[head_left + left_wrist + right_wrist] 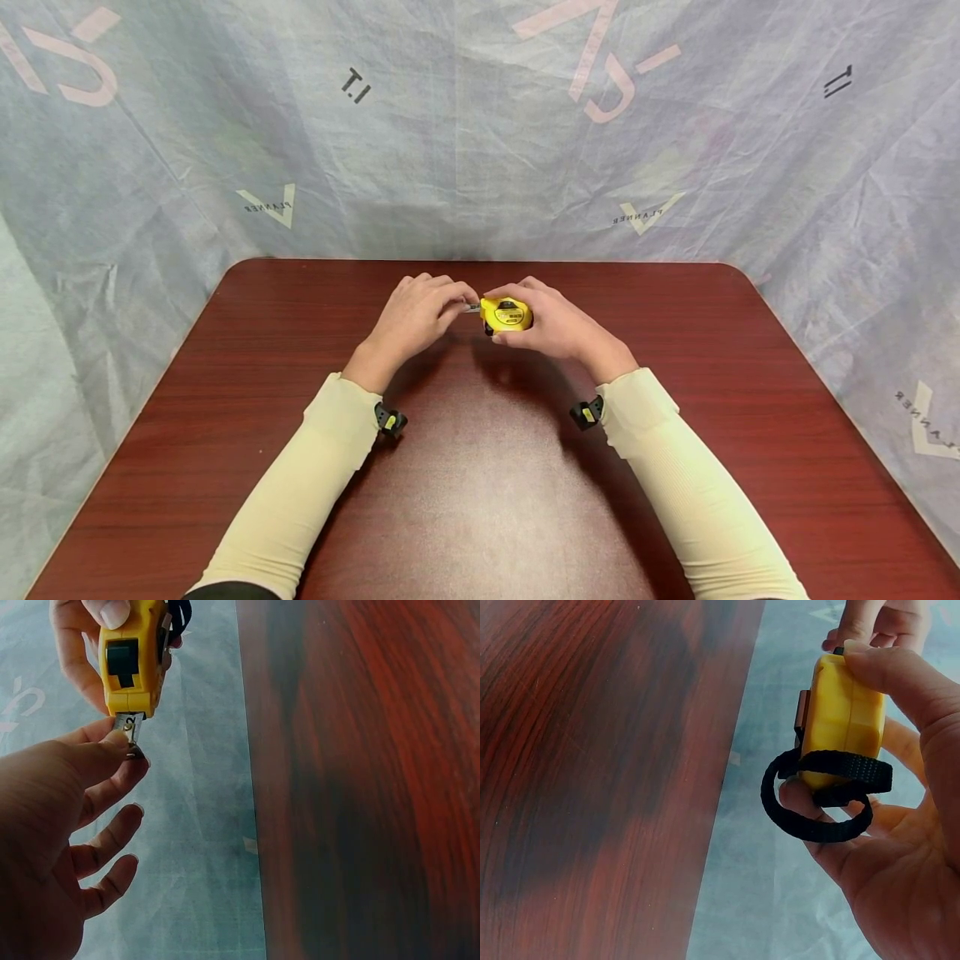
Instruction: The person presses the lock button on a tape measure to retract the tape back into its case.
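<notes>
A yellow tape measure [507, 316] with a black lock button is held above the table by my right hand [557, 321], thumb on one side and fingers on the other. Its black wrist strap [817, 825] loops below the case in the right wrist view. A short length of the blade [129, 727] sticks out of the case's mouth. My left hand [420, 315] pinches the blade's end between thumb and index finger, close to the case. In the left wrist view, that hand's other fingers are spread apart from the tape.
A dark red wood-grain table [465, 467] lies under both hands, its far edge just beyond them. Grey printed cloth [450, 150] hangs behind and at the sides. Each wrist wears a small black camera band [390, 419].
</notes>
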Available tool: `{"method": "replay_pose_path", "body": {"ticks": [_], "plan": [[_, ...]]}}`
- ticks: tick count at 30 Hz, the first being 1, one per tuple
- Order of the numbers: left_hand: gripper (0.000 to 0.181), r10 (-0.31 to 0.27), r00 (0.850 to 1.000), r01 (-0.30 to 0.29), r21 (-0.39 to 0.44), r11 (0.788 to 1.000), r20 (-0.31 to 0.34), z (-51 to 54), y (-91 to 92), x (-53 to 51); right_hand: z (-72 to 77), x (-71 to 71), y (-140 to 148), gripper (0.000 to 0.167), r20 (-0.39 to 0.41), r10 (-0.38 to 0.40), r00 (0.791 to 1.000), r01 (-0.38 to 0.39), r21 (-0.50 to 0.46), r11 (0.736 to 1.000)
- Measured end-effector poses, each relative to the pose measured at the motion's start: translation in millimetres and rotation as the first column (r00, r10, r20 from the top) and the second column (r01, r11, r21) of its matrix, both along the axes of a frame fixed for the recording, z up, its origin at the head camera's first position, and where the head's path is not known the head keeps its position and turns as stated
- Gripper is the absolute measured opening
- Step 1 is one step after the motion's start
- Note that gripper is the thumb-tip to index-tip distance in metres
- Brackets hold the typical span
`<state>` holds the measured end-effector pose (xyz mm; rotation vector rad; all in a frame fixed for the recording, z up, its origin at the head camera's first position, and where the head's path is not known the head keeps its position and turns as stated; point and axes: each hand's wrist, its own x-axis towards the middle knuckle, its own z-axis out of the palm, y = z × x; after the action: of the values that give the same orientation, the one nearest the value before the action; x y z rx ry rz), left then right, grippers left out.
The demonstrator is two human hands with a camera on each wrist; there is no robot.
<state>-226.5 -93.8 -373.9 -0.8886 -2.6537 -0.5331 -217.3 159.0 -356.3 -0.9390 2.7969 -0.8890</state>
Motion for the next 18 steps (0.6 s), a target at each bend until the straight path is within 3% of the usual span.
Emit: {"method": "replay_pose_path", "body": {"ticks": [18], "plan": [[0.011, 0.000, 1.000, 0.000, 0.019, 1.000, 0.000, 1.4, -0.9, 0.6, 1.1, 0.1, -1.5, 0.058, -0.009, 0.009, 1.000, -0.010, -0.015, 1.000]]}}
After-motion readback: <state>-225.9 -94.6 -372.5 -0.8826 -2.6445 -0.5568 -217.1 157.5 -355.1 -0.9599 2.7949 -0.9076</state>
